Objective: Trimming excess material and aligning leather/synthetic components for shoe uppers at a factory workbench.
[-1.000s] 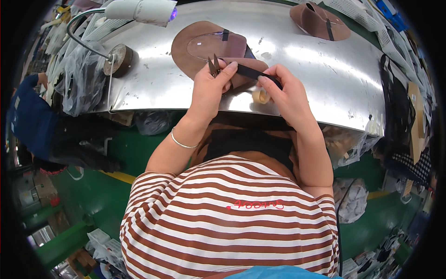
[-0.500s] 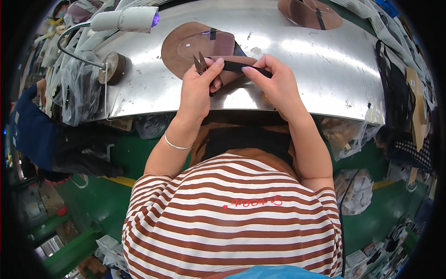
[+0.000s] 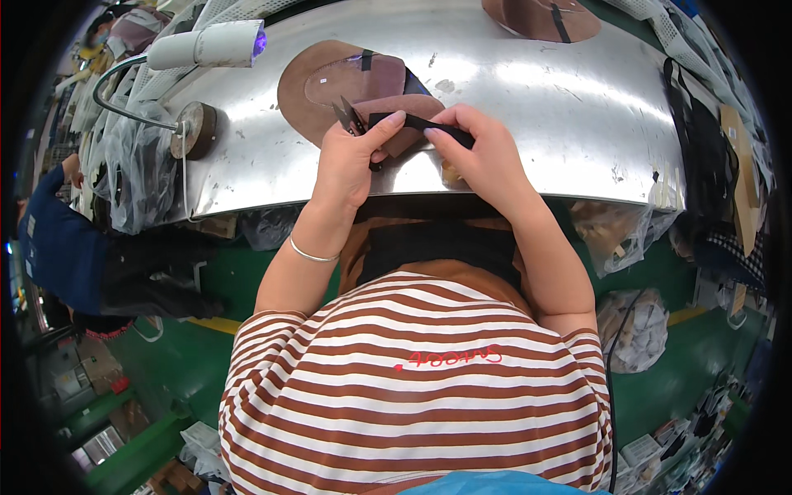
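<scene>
My left hand [image 3: 346, 161] is closed around dark thread snips [image 3: 350, 117], whose blades point up and away past my index finger. Its thumb also presses on one end of a black strap [image 3: 384, 121]. My right hand [image 3: 487, 157] pinches the same strap between thumb and index finger farther right, and the strap stretches between the two hands. Just beyond lies a brown hat [image 3: 299, 95] with a wide brim, its lining and a black band showing. The near part of its brim [image 3: 408, 107] is folded up behind the strap. My fingers partly hide it.
A metal table [image 3: 544, 124] spans the front. Another brown hat [image 3: 569, 21] lies at its far right. A white gooseneck lamp [image 3: 206, 47] on a round base [image 3: 198, 130] stands at left. Plastic bags hang at the edges, and another person [image 3: 62, 239] is at far left.
The strap's left end now shows beyond my left thumb. My right hand has come slightly nearer and tilted the strap downward to the right. The whole view has shifted a little.
</scene>
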Demonstrator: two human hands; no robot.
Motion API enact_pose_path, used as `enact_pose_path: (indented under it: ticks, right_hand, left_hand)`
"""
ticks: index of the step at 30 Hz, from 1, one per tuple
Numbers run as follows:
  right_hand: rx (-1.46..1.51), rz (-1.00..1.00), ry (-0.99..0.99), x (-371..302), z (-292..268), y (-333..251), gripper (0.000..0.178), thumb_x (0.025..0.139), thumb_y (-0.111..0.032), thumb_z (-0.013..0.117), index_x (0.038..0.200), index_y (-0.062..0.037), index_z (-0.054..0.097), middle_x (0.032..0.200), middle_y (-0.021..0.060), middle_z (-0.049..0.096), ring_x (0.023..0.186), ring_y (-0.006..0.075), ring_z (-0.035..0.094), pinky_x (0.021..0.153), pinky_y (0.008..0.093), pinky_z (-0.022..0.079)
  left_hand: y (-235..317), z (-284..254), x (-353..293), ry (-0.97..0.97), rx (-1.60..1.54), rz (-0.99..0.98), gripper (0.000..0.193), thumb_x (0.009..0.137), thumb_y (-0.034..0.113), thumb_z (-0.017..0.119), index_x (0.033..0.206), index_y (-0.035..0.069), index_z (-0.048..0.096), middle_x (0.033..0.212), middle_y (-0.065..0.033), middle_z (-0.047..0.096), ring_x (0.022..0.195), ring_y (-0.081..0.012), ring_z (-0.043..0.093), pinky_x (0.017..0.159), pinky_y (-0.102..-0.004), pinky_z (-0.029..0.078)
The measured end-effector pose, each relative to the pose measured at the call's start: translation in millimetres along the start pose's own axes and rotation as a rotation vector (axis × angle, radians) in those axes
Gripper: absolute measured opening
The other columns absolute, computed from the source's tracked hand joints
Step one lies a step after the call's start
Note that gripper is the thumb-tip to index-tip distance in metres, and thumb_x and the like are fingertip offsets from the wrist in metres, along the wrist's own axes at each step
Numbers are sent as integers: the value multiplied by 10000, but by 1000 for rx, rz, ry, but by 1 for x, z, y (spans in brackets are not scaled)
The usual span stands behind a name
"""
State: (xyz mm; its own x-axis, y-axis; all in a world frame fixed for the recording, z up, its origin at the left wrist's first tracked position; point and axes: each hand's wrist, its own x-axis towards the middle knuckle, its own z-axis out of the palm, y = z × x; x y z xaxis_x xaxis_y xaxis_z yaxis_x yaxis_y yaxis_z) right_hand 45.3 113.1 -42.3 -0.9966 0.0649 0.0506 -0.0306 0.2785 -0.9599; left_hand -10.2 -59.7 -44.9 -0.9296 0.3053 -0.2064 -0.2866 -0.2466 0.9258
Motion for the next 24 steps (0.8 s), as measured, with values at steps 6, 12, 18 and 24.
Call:
enact_pose_path:
  ticks: [6,12,18,24]
  right_hand:
    - [-135,-20,112,-5,-7,2,202,814,-195,714,826,-16,620,653,16,589,611,73,515,552,239,404]
    - [-223,-101,228,1,-8,7,273,763,-274,740,762,-35,607,635,68,606,570,213,558,546,323,427]
    - [-179,-139,238,5,-9,8,296,758,-290,741,762,-33,593,656,76,604,588,225,565,559,331,434]
    - [-241,-121,251,5,-9,7,331,762,-294,761,742,-26,568,625,14,546,592,107,475,559,256,395]
  left_hand:
    - [-5,3,0,-23,5,56,206,833,110,694,998,1,636,856,-20,622,707,-95,537,621,-226,413]
    - [4,10,-4,-149,-146,0,278,870,96,651,1113,-25,589,1041,-93,638,954,-178,609,815,-282,485]
    - [-3,2,0,-36,-85,-17,259,852,92,669,1083,-5,602,1012,-84,647,907,-146,615,759,-256,478]
    - [-1,4,-3,-56,-128,-58,257,852,95,673,1075,-9,597,1012,-82,646,871,-149,629,690,-228,478]
